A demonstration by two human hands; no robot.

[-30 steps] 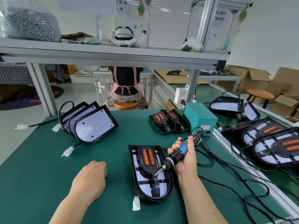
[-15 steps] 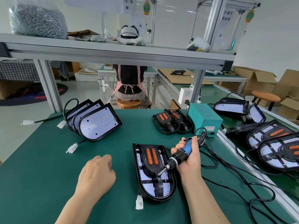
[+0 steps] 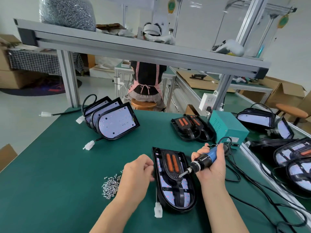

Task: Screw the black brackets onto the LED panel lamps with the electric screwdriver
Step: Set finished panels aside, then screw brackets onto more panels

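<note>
A teal metal box with vent slots stood at the right edge of the green table mat, below a white plastic socket on an aluminium post. Beyond the grey aluminium shelf, a person in a checked apron sat on a round wooden stool.

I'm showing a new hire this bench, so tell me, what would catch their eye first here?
The right hand grips the blue electric screwdriver, bit angled down at the black bracket on the central LED panel lamp. Loose screws lie piled on the green mat beside the left hand; more lamps lean stacked at back left.
</note>
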